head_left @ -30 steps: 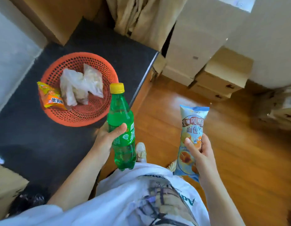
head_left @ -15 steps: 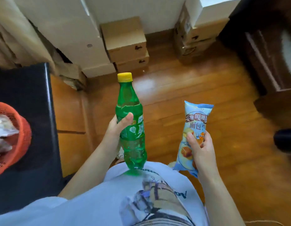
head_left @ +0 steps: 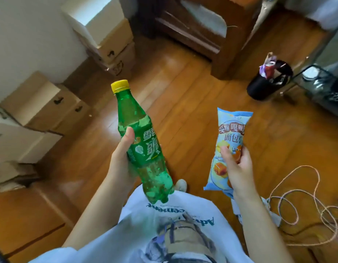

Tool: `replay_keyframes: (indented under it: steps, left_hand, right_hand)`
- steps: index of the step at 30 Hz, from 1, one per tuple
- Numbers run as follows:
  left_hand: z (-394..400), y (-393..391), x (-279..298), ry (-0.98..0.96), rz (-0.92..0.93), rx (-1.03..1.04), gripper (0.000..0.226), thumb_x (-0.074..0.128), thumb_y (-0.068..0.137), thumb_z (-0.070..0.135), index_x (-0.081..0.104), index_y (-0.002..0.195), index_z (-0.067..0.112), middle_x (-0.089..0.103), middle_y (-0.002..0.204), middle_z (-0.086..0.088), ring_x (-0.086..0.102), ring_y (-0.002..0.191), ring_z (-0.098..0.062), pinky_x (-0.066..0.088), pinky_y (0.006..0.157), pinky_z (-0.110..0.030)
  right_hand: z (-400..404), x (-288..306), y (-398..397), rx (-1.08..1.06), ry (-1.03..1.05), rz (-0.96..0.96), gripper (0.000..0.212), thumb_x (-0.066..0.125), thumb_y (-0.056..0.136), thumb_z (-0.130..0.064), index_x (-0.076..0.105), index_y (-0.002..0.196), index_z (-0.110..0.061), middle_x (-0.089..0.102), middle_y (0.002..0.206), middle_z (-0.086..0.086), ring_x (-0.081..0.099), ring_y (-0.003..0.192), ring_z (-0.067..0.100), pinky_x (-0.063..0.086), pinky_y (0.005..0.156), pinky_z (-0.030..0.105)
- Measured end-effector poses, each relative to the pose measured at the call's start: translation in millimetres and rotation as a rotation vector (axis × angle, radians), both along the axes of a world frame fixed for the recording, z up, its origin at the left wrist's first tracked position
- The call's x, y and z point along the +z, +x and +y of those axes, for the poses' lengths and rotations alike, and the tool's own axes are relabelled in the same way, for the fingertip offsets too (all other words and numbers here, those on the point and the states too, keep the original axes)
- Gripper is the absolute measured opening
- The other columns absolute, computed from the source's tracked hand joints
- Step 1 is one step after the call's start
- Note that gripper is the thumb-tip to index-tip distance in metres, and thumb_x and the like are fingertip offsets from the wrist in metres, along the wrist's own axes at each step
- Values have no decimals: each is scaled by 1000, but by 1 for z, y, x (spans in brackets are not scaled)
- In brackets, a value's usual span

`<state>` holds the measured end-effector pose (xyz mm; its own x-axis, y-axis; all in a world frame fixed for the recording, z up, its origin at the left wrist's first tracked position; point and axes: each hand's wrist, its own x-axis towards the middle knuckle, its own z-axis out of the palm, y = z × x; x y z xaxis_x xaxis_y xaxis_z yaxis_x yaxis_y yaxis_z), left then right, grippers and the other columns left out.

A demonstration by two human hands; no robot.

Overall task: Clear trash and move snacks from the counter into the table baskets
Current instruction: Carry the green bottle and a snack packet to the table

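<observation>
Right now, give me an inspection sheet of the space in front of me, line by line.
Surface: wooden floor; no counter or table in view.
Job's things: green bottle, yellow cap on; blue snack packet.
Clutter: black bin holding trash.
Grippers: left hand grips the bottle; right hand holds the packet.
Cables: loose cord coiled on the floor.
Surroundings: stacked cardboard boxes, dark wooden furniture.

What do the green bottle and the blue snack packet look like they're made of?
The green bottle looks like clear tinted plastic: light passes through, bubbles show inside, and its yellow cap looks opaque, probably plastic. The left hand holds it. The blue snack packet, held in the right hand, seems thin printed plastic film with a soft sheen and crimped ends, though foil lining can't be ruled out.
</observation>
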<state>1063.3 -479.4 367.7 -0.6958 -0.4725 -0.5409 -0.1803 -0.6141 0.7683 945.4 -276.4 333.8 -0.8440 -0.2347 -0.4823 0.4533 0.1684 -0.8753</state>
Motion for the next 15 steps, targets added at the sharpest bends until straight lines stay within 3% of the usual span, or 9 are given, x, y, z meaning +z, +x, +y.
replay_keyframes:
  steps: [3, 6, 11, 15]
  left_hand:
    - [6, -42, -2, -7, -18, -80, 37, 68, 57, 61, 76, 82, 35, 76, 84, 3, 73, 76, -20, 57, 68, -38]
    - [11, -97, -6, 8, -23, -186, 36, 57, 67, 56, 76, 83, 30, 75, 79, -1, 73, 72, -24, 58, 64, -38]
    - [20, -206, -1, 19, 33, -414, 58, 76, 45, 66, 75, 89, 28, 74, 79, -2, 73, 73, -26, 58, 60, -37]
    - [30, -295, 9, 42, 77, -578, 68, 77, 42, 67, 73, 95, 25, 72, 82, -5, 72, 75, -29, 57, 62, -38]
  right_hand:
    - [15, -5, -19, -109, -29, -11, 36, 64, 74, -41, 50, 107, -37, 66, 100, -13, 67, 82, -3, 54, 60, 13]
    - [28, -8, -48, -215, -46, 0, 34, 63, 81, -33, 49, 111, -33, 65, 101, -13, 66, 80, -6, 52, 60, 11]
    - [43, 0, -126, -350, -30, 56, 29, 62, 82, -29, 51, 109, -33, 66, 99, -12, 66, 79, -5, 52, 60, 11]
    - [49, 13, -190, -468, -33, 82, 23, 63, 79, -33, 54, 99, -35, 67, 96, -13, 67, 78, -4, 52, 59, 12]
